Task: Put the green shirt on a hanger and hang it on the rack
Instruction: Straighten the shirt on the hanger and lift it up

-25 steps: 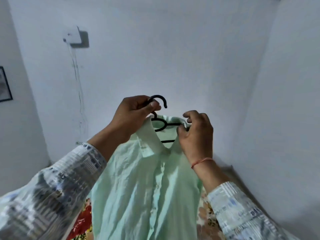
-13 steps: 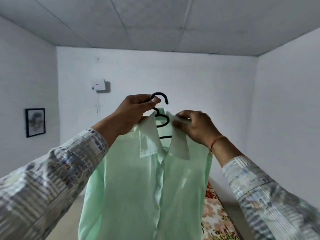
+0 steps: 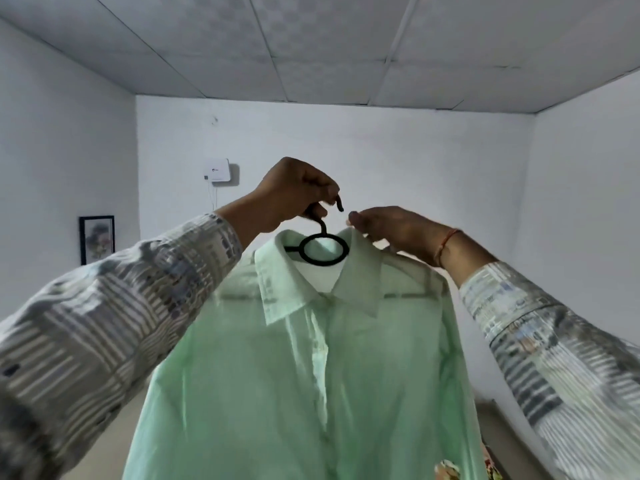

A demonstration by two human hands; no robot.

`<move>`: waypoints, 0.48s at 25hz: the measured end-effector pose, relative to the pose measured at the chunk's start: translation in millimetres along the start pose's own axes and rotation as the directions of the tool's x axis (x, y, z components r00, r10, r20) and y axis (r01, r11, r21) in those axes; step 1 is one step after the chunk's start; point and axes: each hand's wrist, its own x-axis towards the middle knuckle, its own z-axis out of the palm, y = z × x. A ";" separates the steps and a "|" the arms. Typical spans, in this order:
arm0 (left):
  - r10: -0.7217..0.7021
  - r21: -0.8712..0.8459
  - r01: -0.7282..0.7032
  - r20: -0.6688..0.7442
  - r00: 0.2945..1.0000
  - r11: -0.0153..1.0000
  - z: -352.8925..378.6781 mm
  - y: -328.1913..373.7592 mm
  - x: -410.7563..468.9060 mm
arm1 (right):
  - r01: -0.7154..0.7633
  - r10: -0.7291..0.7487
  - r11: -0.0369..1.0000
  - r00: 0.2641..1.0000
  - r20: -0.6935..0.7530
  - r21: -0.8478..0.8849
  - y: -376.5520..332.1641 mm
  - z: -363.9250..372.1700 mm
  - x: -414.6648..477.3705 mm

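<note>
The pale green shirt (image 3: pixel 311 375) hangs in front of me on a black plastic hanger (image 3: pixel 323 249), whose ring shows inside the open collar. My left hand (image 3: pixel 294 195) is closed around the hanger's hook and holds the whole thing up at chest height. My right hand (image 3: pixel 391 230) pinches the shirt's collar and shoulder on the right side. The hanger's arms show only faintly through the fabric. No rack is in view.
White walls and a tiled ceiling surround me. A white box (image 3: pixel 217 170) with a cable is mounted on the far wall, and a framed picture (image 3: pixel 97 239) hangs on the left wall. A floral bedcover (image 3: pixel 450 471) peeks out at the bottom right.
The view has tilted upward from the bed to the ceiling. The shirt on its hanger has been lifted higher, and the right hand has shifted from the collar front to the right shoulder.
</note>
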 end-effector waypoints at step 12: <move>0.174 -0.090 -0.181 -0.081 0.981 0.979 8.8 12.6 26.4 | -0.013 0.007 0.901 1.000 -0.015 -0.433 10.7 -36.5 -6.6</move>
